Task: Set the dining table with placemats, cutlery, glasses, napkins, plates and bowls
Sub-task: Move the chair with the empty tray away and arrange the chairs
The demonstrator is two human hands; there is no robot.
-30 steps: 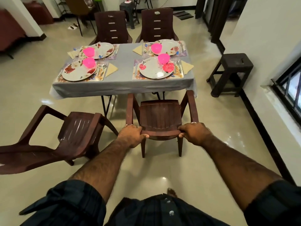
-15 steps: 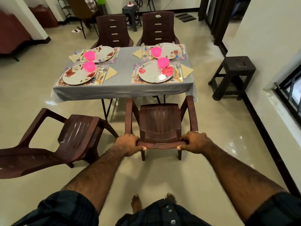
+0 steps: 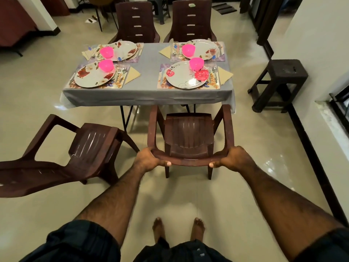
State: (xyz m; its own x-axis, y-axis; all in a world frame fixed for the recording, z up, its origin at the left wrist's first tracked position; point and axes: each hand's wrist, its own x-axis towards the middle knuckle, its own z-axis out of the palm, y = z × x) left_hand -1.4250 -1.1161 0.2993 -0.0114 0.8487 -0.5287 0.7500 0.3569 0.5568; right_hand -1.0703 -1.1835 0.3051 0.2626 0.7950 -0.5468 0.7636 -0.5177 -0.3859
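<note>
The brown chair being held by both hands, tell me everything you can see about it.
The chair is dark brown, looks like moulded plastic, with a ribbed seat, two armrests and four legs. It stands upright on the tiled floor, facing the grey-clothed table, its front at the table's near edge by the right-hand place setting. The left hand and right hand each grip an end of the backrest's top rail. A matching chair stands apart to its left.

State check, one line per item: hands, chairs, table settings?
left hand: grips held chair's backrest
right hand: grips same backrest
held chair: upright, facing table
second chair: tipped over, left of it
plates: four, on placemats
pink bowls: one on each plate
</note>
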